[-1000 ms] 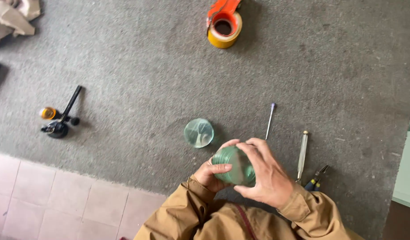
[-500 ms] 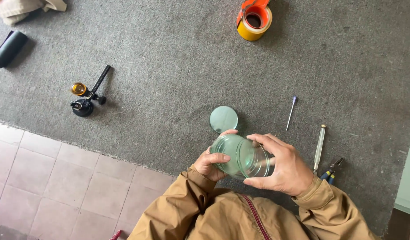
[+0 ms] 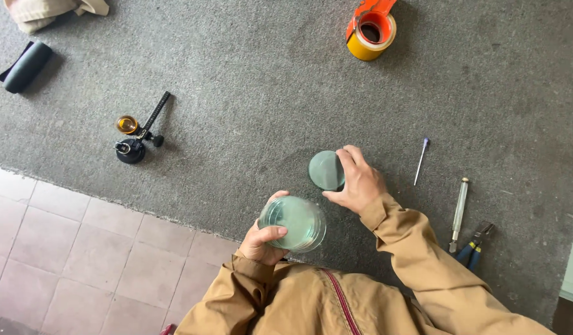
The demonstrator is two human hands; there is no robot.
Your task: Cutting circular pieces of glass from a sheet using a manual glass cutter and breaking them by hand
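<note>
Left hand [image 3: 261, 239] grips a stack of glass discs [image 3: 293, 223]; right hand [image 3: 358, 180] pinches a single disc [image 3: 327, 170] on the carpet [image 3: 249, 80]. A loose hold could drop and chip them.

**Glass on rough grey carpet**

The stack of round discs [image 3: 293, 222] looks like clear greenish glass, smooth and glossy; so does the single disc [image 3: 326, 170]. The carpet [image 3: 249, 80] is coarse and matt. Far off, the tape roll [image 3: 369, 32] shines like plastic. The sleeves [image 3: 417, 248] are matt tan cloth.
</note>
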